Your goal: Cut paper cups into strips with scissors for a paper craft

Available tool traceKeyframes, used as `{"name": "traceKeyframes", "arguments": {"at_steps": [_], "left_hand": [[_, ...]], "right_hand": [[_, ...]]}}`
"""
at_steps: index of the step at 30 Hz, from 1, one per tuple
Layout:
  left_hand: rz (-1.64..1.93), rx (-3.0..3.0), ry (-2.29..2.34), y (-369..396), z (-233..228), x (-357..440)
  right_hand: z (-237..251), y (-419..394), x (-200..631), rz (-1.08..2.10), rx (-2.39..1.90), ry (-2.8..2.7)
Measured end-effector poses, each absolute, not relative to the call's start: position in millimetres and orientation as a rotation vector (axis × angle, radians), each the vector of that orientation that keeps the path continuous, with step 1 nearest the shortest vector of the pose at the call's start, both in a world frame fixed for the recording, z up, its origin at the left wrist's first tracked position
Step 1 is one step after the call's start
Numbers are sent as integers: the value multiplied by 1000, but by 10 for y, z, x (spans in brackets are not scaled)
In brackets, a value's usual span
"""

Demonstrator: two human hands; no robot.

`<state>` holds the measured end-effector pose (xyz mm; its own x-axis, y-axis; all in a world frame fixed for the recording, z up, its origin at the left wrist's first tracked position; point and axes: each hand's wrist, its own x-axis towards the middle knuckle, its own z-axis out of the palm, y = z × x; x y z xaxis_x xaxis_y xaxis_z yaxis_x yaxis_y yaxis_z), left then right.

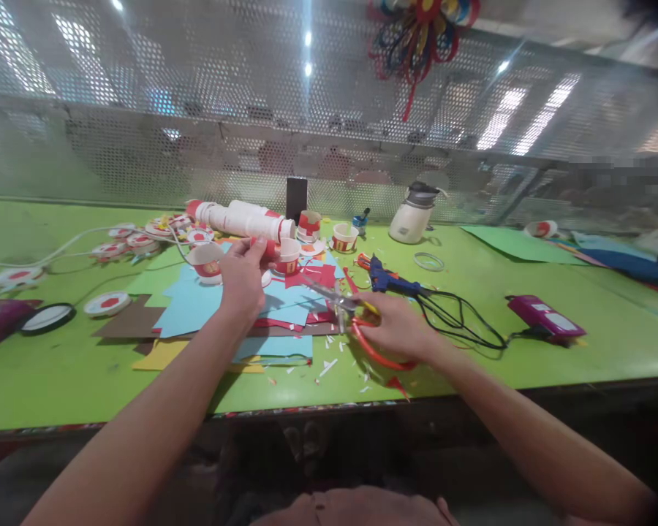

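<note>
Scissors point(356, 321) sit gripped in your right hand point(398, 329), blades parted above scattered paper scraps point(329, 365); your left hand point(244, 281) pinches what seems a red-and-white paper cup point(208, 263) (several cut discs point(110, 302) lie finished).

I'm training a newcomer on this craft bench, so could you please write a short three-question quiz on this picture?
1. True or false: the right hand holds scissors.
2. What does the left hand touch: A) the glue gun, B) a paper cup, C) the pink case?
3. What colour is the table?

Key: 1 true; 2 B; 3 green.
</note>
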<state>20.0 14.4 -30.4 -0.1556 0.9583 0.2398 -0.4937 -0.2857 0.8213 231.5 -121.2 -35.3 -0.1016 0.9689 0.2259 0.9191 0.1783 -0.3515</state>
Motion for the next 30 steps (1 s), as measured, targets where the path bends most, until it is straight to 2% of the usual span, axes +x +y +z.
{"name": "traceKeyframes", "arguments": {"at_steps": [7,13,23,30], "left_hand": [[1547,969,746,55,-298,239],[1388,1066,751,-3,-378,307],[1169,1128,739,-97,-448,391],[1078,1094,725,-123,-447,397]], "right_hand": [[-345,-1220,1914,75,-1758,-2302],[-226,-821,2200,9,-1947,-2261],[-262,-93,2479,537,-2037,-2625],[-279,-43,2458,639,-2017,-2512]]}}
